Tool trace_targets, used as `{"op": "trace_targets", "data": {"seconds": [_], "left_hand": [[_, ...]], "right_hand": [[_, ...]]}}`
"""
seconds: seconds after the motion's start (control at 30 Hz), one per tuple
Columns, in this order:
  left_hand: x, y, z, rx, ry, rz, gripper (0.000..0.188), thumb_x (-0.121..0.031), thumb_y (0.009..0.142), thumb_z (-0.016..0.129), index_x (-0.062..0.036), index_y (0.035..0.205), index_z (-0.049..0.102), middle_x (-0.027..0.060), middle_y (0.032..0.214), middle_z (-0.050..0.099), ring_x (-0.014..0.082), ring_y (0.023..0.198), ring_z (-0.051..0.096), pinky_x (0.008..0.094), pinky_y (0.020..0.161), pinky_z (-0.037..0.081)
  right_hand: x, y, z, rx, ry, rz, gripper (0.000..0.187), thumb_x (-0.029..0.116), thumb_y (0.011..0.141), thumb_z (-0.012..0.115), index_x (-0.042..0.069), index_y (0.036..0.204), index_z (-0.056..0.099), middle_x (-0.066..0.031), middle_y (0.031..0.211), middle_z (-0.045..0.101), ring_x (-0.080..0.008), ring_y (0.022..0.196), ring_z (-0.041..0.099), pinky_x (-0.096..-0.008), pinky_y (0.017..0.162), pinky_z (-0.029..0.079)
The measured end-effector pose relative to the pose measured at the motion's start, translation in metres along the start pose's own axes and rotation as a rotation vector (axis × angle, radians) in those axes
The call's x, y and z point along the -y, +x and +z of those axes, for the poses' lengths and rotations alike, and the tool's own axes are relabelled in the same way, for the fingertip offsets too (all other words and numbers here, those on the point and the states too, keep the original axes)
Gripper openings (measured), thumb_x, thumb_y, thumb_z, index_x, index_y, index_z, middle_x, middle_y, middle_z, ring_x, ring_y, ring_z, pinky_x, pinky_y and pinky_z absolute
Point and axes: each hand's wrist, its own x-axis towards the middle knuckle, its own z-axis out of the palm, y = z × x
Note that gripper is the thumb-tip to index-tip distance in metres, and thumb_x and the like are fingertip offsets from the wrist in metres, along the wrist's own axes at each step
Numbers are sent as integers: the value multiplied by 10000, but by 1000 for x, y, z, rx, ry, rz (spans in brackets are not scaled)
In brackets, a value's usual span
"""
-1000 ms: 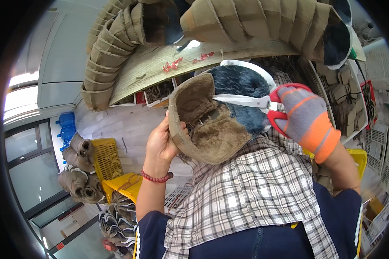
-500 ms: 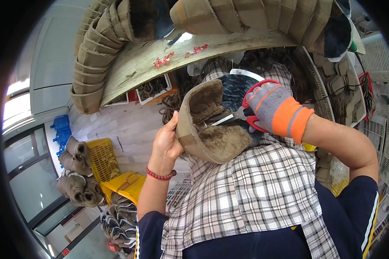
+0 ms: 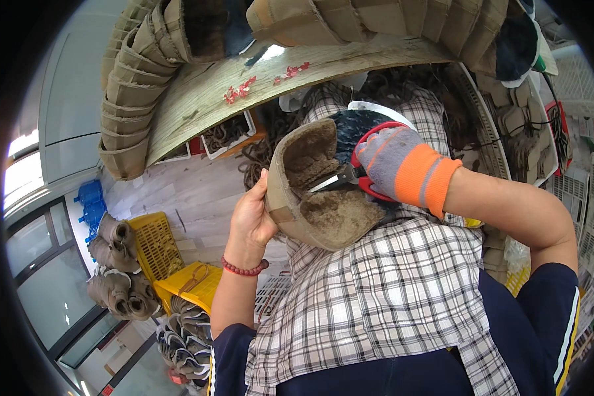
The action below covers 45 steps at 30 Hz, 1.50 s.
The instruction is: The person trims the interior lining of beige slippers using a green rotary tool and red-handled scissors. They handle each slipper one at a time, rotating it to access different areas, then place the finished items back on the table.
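Note:
A tan boot upper (image 3: pixel 288 218) with thick brown fleece lining is tilted in front of me, its inside turned up and to the right. My left hand (image 3: pixel 251 214), bare with a red bead bracelet at the wrist, grips its outer left side. My right hand (image 3: pixel 399 164), in a grey and orange glove, is closed around the red handles of a pair of scissors (image 3: pixel 342 177). The blades reach into the lined hollow and lie close together, their tips against the fleece. Dark blue fleece (image 3: pixel 356 132) with a white edge shows behind the scissors.
A wooden board (image 3: pixel 204 105) ahead carries long rows of nested tan uppers (image 3: pixel 135 99) and red scraps. Yellow baskets (image 3: pixel 155 237) and finished-looking boots (image 3: pixel 115 290) stand on the floor at left. White crates (image 3: pixel 584 198) line the right. A checked apron (image 3: pixel 376 284) covers my lap.
The scissor blades have come closer together. My right hand and the scissors have shifted slightly left, deeper over the upper. My left hand keeps its grip.

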Motion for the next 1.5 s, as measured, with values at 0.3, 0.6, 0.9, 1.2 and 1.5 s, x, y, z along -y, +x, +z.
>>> {"op": "trace_targets", "data": {"seconds": [0.3, 0.6, 0.9, 1.2, 1.5], "left_hand": [[1, 1, 0, -15, 14, 8, 286, -226, 987, 425, -79, 745, 467, 31, 688, 406, 123, 561, 342, 270, 521, 324], [3, 20, -51, 655, -198, -56, 363, -289, 1014, 384, -4, 1153, 560, 124, 1018, 639, 215, 887, 614, 352, 799, 525], [47, -36, 106, 482, 392, 656, 204, -172, 993, 461, 6, 1003, 559, 44, 1031, 600, 83, 918, 536, 237, 838, 426], [-56, 76, 107, 130, 509, 1251, 236, -205, 979, 505, -17, 1105, 574, 37, 1013, 591, 107, 883, 535, 252, 822, 424], [-122, 168, 118, 459, 259, 939, 234, -255, 932, 563, -42, 1024, 588, 51, 1071, 631, 179, 987, 583, 343, 900, 435]], "right_hand": [[-1, -3, -4, 8, 31, 42, 224, 235, 759, 664, 58, 896, 660, -98, 846, 680, -259, 767, 664, -351, 658, 526], [-21, -77, 7, -318, 692, 427, 448, 346, 685, 804, 52, 983, 645, -95, 847, 686, -196, 790, 667, -315, 695, 525], [33, -82, -11, -806, 1379, 108, 560, 167, 729, 810, -20, 1179, 533, -110, 1079, 631, -158, 963, 594, -299, 830, 481], [-30, -162, -61, -1670, 1237, 505, 361, 50, 822, 654, -32, 1160, 556, -79, 1031, 656, -165, 902, 638, -282, 806, 506], [-192, -68, -40, -1503, 927, 299, 341, 140, 780, 746, -10, 1048, 598, -54, 896, 655, -146, 783, 585, -270, 715, 468]]}}
